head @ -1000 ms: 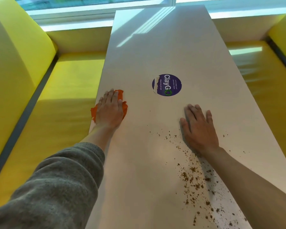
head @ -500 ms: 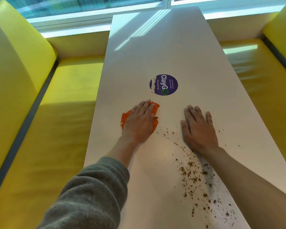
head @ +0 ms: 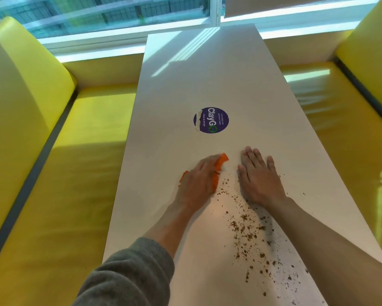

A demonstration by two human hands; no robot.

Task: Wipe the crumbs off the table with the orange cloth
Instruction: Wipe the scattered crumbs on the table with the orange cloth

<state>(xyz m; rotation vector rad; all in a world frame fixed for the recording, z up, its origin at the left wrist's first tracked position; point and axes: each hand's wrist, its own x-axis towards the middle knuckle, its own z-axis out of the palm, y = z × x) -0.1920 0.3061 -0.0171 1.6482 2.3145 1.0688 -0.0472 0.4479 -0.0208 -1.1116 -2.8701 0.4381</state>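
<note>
My left hand (head: 198, 181) presses flat on the orange cloth (head: 218, 167), which lies on the white table (head: 207, 80) and shows only at the hand's edges. Brown crumbs (head: 245, 226) are scattered just right of the cloth and trail toward the table's near right edge. My right hand (head: 259, 177) rests palm down on the table, fingers spread, holding nothing, just right of the cloth with crumbs between the two hands.
A round purple sticker (head: 211, 120) sits mid-table beyond my hands. Yellow bench seats (head: 75, 173) flank the table, the right bench seat (head: 344, 129) too. A window (head: 110, 16) runs along the far end.
My left hand has slid the cloth from the table's left edge rightward to the crumbs, close to my right hand. The right hand has stayed in place.
</note>
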